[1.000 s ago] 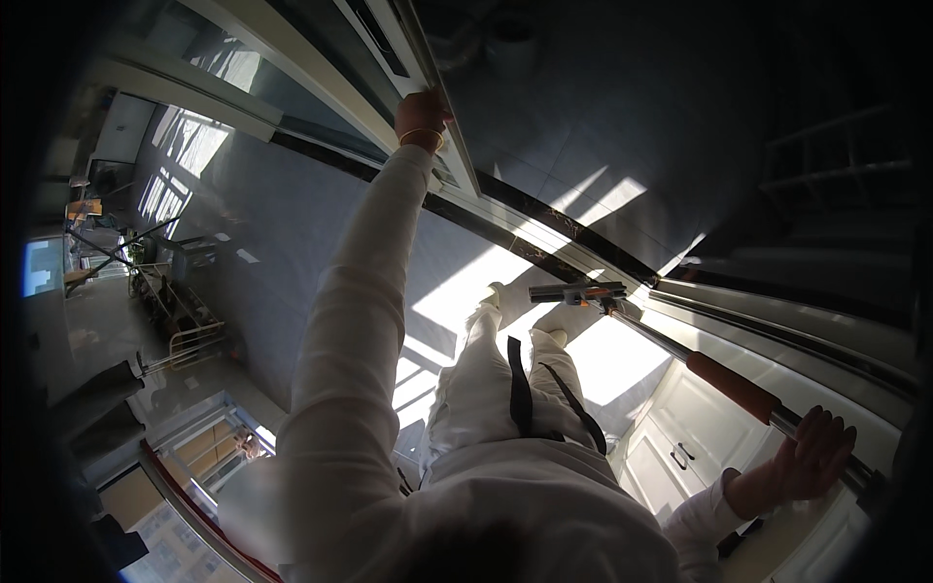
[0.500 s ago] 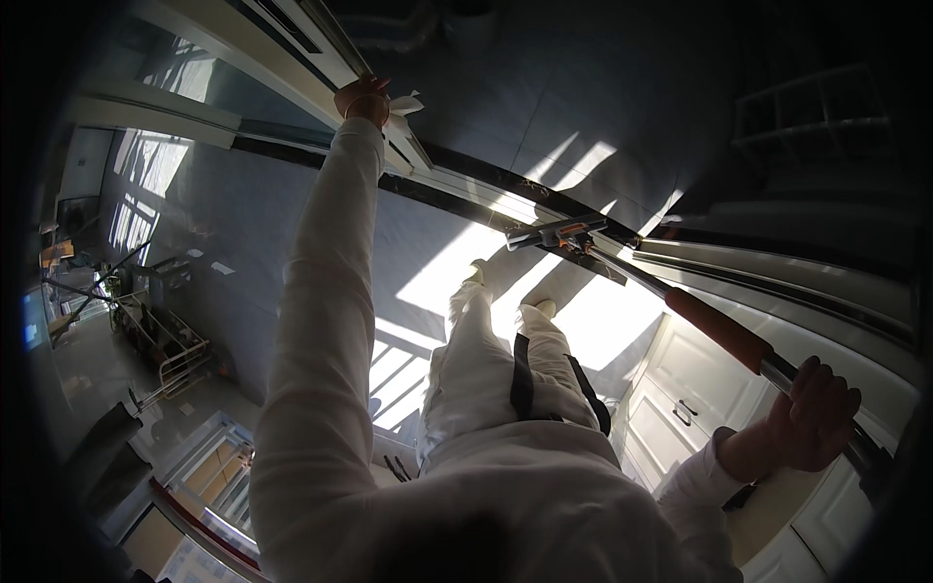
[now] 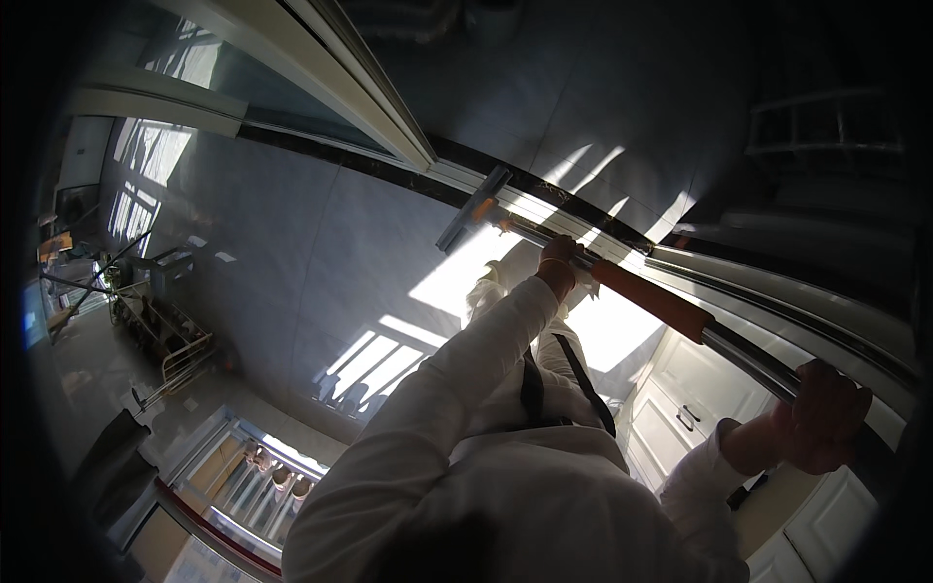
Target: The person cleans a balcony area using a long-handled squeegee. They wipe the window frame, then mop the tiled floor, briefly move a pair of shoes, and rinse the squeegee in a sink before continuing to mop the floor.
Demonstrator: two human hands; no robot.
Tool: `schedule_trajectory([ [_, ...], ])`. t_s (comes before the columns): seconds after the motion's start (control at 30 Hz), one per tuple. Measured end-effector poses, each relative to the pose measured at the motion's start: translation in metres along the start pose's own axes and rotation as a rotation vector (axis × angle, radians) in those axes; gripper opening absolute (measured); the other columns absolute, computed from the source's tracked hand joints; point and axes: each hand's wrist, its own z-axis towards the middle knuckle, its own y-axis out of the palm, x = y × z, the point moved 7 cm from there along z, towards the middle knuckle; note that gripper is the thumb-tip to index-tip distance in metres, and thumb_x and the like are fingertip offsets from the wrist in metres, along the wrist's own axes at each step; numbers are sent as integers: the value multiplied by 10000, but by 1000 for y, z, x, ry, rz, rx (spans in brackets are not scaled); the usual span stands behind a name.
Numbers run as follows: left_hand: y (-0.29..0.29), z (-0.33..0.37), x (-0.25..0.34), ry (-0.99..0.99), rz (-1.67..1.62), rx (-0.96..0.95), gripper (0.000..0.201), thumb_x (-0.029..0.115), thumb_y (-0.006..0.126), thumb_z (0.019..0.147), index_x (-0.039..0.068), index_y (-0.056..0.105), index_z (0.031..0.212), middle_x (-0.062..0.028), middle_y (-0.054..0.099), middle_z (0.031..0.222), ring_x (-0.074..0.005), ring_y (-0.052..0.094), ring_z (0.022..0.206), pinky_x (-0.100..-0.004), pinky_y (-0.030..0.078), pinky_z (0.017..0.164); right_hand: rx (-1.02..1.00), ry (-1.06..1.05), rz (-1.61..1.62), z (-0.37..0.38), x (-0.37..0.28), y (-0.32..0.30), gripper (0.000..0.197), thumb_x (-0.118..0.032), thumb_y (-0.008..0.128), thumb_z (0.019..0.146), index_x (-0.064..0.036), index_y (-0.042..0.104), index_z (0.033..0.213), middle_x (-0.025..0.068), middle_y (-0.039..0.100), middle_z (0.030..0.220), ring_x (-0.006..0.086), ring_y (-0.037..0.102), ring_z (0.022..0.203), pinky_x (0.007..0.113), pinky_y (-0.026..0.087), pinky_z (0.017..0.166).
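Observation:
A squeegee (image 3: pixel 472 212) on a long metal pole with an orange foam grip (image 3: pixel 653 301) slants across the doorway. My left hand (image 3: pixel 559 264) is closed around the pole between the squeegee head and the foam grip. A crumpled white wipe or tissue (image 3: pixel 591 286) shows at that hand, partly lost in the glare. Farther down the pole, beyond the grip, my right hand (image 3: pixel 824 416) is wrapped round the metal tube. The pole's lower end runs into shadow at the right. The squeegee head is over the threshold strip.
A sliding glass door with a cream frame (image 3: pixel 389 117) stands at upper left, beside the floor track. White cabinets (image 3: pixel 671 413) are on the right. At far left stands a metal rack (image 3: pixel 185 360) with clutter. A dark sill (image 3: pixel 544 189) crosses ahead of my feet.
My left hand has left the door frame and come down right onto the pole, bringing the white wipe along. The squeegee head has swung left and turned. My right hand keeps its hold.

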Motion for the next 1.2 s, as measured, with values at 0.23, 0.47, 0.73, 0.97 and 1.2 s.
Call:
schedule_trajectory([
  [0.23, -15, -8, 62, 210, 190, 261, 117, 32, 544, 826, 106, 492, 751, -45, 492, 665, -219, 521, 627, -362, 467, 589, 92, 62, 303, 21, 9, -4, 193, -200, 476, 824, -129, 365, 684, 6, 333, 500, 120, 308, 427, 286, 295, 475],
  [0.47, -9, 43, 92, 219, 172, 63, 230, 304, 517, 933, 153, 482, 763, 0, 477, 643, -184, 492, 575, -333, 437, 548, 33, 120, 453, -3, 135, 16, 274, -196, 420, 927, -143, 348, 668, -2, 293, 487, 118, 234, 417, 289, 266, 442],
  [0.73, -40, 52, 19, 246, 5, 303, 174, 238, 429, 962, 95, 525, 989, -36, 519, 815, -232, 576, 792, -408, 488, 707, 325, 234, 336, -55, 168, -50, 379, -221, 458, 940, -163, 254, 627, -11, 255, 510, 115, 212, 468, 292, 241, 486],
  [0.97, -81, 41, -106, 100, 280, 481, 131, 114, 463, 954, 58, 566, 1014, -118, 622, 891, -198, 626, 833, -314, 540, 707, 767, 330, 206, -123, 113, -173, 377, -165, 500, 905, -158, 275, 603, -12, 220, 535, 127, 222, 512, 301, 257, 525],
  [1.2, -113, 14, -295, -64, 566, 583, 88, 128, 527, 899, 61, 532, 955, -85, 512, 654, -248, 569, 523, -384, 497, 474, 1086, 246, -44, -173, 20, -310, 373, -137, 531, 899, -150, 289, 616, -3, 266, 560, 129, 267, 510, 295, 271, 508],
])
